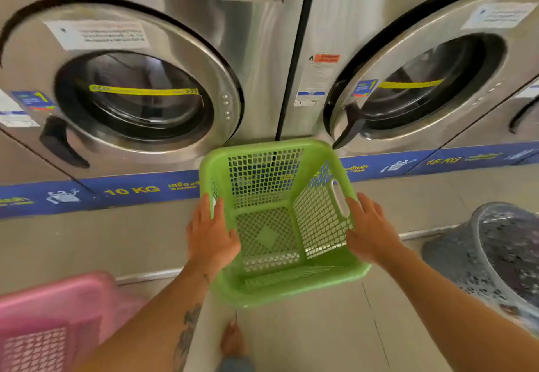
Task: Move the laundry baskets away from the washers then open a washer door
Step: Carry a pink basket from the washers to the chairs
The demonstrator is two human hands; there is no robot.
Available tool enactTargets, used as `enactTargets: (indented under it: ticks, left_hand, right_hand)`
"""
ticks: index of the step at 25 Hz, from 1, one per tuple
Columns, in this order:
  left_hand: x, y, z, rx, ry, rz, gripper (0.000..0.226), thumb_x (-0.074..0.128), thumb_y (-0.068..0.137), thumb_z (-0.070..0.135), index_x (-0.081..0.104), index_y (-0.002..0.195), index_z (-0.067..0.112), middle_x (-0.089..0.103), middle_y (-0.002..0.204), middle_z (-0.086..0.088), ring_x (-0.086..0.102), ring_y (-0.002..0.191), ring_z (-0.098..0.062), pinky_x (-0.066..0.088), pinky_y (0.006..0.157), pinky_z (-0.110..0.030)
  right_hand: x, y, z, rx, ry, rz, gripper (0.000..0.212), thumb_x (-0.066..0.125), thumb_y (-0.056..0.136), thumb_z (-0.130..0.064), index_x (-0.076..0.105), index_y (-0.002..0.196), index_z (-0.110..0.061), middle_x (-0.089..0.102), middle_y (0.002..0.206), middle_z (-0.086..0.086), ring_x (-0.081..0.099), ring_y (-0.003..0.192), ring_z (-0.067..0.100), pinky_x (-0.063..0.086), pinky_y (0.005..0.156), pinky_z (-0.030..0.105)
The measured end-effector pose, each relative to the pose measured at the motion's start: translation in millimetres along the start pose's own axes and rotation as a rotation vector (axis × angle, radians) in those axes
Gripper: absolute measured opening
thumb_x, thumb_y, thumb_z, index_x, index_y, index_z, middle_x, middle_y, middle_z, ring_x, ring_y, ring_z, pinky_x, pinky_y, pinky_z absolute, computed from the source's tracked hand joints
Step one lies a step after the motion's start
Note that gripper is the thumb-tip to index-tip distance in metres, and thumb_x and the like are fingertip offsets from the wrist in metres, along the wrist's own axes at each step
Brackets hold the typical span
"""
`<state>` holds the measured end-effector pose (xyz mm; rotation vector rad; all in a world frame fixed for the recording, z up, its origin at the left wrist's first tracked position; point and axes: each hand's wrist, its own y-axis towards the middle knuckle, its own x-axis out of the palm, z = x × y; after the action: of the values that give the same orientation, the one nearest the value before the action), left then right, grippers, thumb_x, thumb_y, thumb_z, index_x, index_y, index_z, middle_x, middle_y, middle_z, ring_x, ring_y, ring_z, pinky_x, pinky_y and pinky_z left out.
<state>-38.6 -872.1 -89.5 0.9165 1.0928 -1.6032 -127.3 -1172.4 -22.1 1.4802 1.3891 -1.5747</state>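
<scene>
Left hand (210, 233) and right hand (369, 229) each clasp an opposite rim of the green basket (280, 284), fingers curled over the edges. Beyond the grip, both washer doors (140, 80) are closed.

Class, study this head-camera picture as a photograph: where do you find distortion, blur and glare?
Head view: the wide-angle lens bows the washer fronts and the blue floor strip into curves; the pink basket and grey basket at the edges look smeared, as do the door labels; soft glare streaks the steel panels; the green basket between the left hand and right hand is sharpest.
</scene>
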Motion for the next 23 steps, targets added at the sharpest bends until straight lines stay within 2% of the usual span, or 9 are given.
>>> enactTargets:
  ticks: [4, 9, 11, 14, 20, 23]
  left_hand:
    - [41.1, 12.0, -1.7, -0.109, -0.012, -0.023, 0.098, 0.059, 0.070, 0.024, 0.006, 0.152, 0.016, -0.010, 0.161, -0.009, 0.010, 0.145, -0.035, 0.034, 0.110, -0.049]
    - [80.1, 22.1, -16.5, -0.093, 0.023, 0.157, 0.095, 0.058, 0.067, 0.010, 0.016, 0.152, 0.017, 0.001, 0.161, -0.008, 0.021, 0.140, -0.036, 0.049, 0.093, -0.051]
    - [84.8, 21.5, -20.5, -0.082, 0.040, 0.218, 0.088, 0.055, 0.072, 0.005, 0.019, 0.152, 0.018, 0.003, 0.161, -0.008, 0.024, 0.140, -0.036, 0.049, 0.091, -0.052]
    - [88.7, 22.9, -16.8, -0.095, 0.050, 0.292, 0.085, 0.051, 0.077, -0.001, 0.017, 0.152, 0.021, 0.003, 0.162, -0.006, 0.026, 0.140, -0.035, 0.048, 0.093, -0.050]
    - [90.6, -1.0, -19.9, -0.090, 0.033, 0.295, 0.087, 0.049, 0.075, -0.007, 0.019, 0.152, 0.020, 0.003, 0.162, -0.012, 0.025, 0.140, -0.039, 0.037, 0.106, -0.050]
    - [95.3, -44.2, -28.5, -0.068, 0.024, 0.284, 0.088, 0.051, 0.071, -0.010, 0.024, 0.151, 0.016, 0.013, 0.159, -0.019, 0.035, 0.134, -0.045, 0.041, 0.102, -0.053]
  right_hand:
    - [31.6, 51.1, 19.5, -0.028, -0.017, 0.041, 0.078, 0.061, 0.075, -0.008, 0.029, 0.146, -0.013, 0.022, 0.154, 0.014, 0.025, 0.135, 0.037, 0.042, 0.099, 0.054]
    - [77.8, 103.4, 47.3, -0.071, -0.017, 0.081, 0.088, 0.061, 0.073, -0.002, 0.019, 0.149, -0.015, 0.012, 0.159, 0.013, 0.033, 0.129, 0.044, 0.044, 0.094, 0.056]
    - [99.8, 102.9, 55.4, -0.088, -0.044, 0.122, 0.094, 0.061, 0.070, 0.001, 0.018, 0.151, -0.013, 0.006, 0.161, 0.012, 0.040, 0.121, 0.046, 0.047, 0.086, 0.055]
    - [114.5, 105.7, 63.6, -0.119, -0.042, 0.194, 0.097, 0.062, 0.064, 0.003, 0.020, 0.149, -0.017, 0.006, 0.159, 0.005, 0.044, 0.114, 0.045, 0.051, 0.079, 0.054]
    - [109.3, 79.7, 64.5, -0.105, -0.021, 0.181, 0.094, 0.054, 0.069, 0.006, 0.015, 0.152, -0.015, 0.002, 0.162, 0.011, 0.041, 0.121, 0.043, 0.046, 0.091, 0.050]
    - [115.5, 40.2, 65.8, -0.144, -0.025, 0.147, 0.095, 0.058, 0.066, 0.004, 0.019, 0.151, -0.014, 0.008, 0.158, 0.015, 0.044, 0.116, 0.044, 0.047, 0.091, 0.050]
